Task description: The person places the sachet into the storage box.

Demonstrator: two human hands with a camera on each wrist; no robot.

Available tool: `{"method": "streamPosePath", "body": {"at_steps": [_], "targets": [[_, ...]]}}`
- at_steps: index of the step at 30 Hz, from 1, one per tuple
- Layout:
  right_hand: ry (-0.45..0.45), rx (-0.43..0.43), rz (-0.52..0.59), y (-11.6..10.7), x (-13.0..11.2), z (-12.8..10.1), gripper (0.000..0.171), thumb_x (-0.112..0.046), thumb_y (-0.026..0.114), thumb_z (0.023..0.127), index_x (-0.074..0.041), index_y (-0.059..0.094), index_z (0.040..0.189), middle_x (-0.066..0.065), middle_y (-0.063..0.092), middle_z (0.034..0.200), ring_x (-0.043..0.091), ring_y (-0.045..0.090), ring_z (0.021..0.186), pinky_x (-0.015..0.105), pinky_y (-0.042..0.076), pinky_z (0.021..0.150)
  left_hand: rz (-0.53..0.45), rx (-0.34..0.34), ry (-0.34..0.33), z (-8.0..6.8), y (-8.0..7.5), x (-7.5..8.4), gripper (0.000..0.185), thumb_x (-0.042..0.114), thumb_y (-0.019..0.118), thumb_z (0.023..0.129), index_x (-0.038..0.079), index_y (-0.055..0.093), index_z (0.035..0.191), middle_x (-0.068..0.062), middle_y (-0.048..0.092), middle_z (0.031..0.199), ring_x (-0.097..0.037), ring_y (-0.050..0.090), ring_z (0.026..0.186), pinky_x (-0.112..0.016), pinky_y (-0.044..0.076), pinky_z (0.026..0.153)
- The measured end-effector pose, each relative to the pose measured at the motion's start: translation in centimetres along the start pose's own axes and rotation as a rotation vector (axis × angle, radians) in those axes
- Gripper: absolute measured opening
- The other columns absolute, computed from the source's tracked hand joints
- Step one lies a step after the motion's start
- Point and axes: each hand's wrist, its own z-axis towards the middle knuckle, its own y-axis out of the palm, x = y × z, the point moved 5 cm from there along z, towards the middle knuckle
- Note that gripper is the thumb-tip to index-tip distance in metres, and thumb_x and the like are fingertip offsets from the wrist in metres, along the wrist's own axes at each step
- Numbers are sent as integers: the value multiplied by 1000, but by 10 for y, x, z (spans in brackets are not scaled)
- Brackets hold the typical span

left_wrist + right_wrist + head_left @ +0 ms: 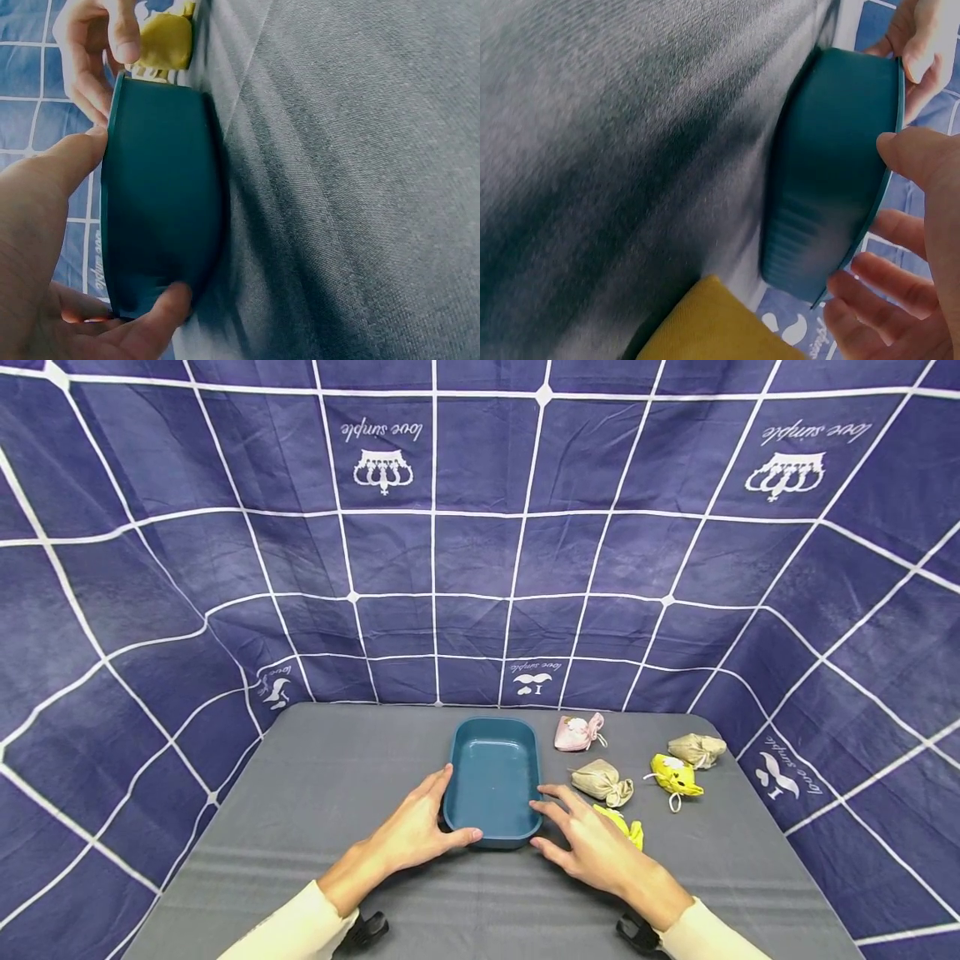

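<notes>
An uncovered blue plastic tray (493, 781), deep with rounded corners, stands on the grey tabletop in the head view with nothing inside. My left hand (415, 829) holds its near left corner, thumb on the near rim and fingers along the left side. In the left wrist view, a fingertip (176, 300) presses the tray's outer wall (161, 195). At the right side, my right hand (592, 843) has its fingers spread and loosely bent, with fingertips on the rim. The right wrist view shows that thumb (900, 154) against the tray's edge.
Several small cloth pouches lie right of the tray: a pink one (576, 733), a beige one (600, 781), another beige one (697, 749) and a yellow one (675, 774). A second yellow pouch (633, 832) is partly hidden by my right hand. Blue checked cloth (480, 560) surrounds the table (337, 768).
</notes>
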Motion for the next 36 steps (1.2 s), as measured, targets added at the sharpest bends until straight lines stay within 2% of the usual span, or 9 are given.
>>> {"method": "streamPosePath", "body": {"at_steps": [2,4,9,10,15,23,27,32,36], "targets": [[2,5,-12,-2,2,-1,56,-40,96,100,-14,79,147,13,71,155,29,78,132,45,71,95,-17,-21,-28,0,-3,4,130,73,92,90,-5,37,179,-33,49,178,-48,62,153,-67,54,126],[4,19,-21,-4,4,-2,59,-40,97,98,-15,78,148,13,71,155,30,77,134,46,71,97,-8,-35,-42,1,-2,3,130,70,94,90,-6,37,179,-31,49,178,-36,71,141,-60,58,122],[28,72,-42,-14,13,-11,64,-38,102,93,-17,77,148,10,71,155,31,76,137,49,71,96,-40,-58,-59,2,-1,2,130,64,97,90,-4,33,181,-29,51,177,-6,75,99,-33,67,98],[33,83,-46,-16,15,-13,65,-37,102,92,-18,77,148,10,71,155,32,75,137,50,71,97,-53,-60,-62,1,0,1,130,63,98,91,-4,32,181,-29,51,177,-4,75,98,-29,67,96],[64,124,-49,-28,27,-23,69,-34,105,87,-20,77,148,8,72,153,31,74,140,51,68,103,-116,-71,-83,0,3,-3,131,60,98,92,-3,29,182,-31,50,177,-5,81,97,-25,68,92],[125,151,-65,-44,45,-41,75,-32,109,79,-17,78,145,7,75,142,28,76,126,51,68,92,-122,-68,-72,1,4,-3,130,58,99,92,-5,28,182,-32,52,174,-9,82,99,-28,69,91],[134,129,-57,-46,55,-49,75,-35,110,77,-17,79,143,5,75,140,26,76,126,50,66,97,-129,-67,-78,2,2,-2,130,57,99,92,-4,27,182,-33,50,175,-12,83,101,-30,69,92],[149,110,-19,-44,64,-58,74,-35,112,74,-20,80,140,-3,75,135,21,77,124,28,60,105,-130,-70,-87,2,2,-2,130,57,99,92,-5,28,182,-33,49,177,-13,83,102,-31,69,93],[150,102,28,-42,70,-62,69,-31,111,75,-18,81,136,-7,75,130,18,78,116,11,52,105,-133,-71,-83,1,3,-2,130,56,99,92,-5,28,182,-32,50,176,-12,83,101,-30,69,93]]}}
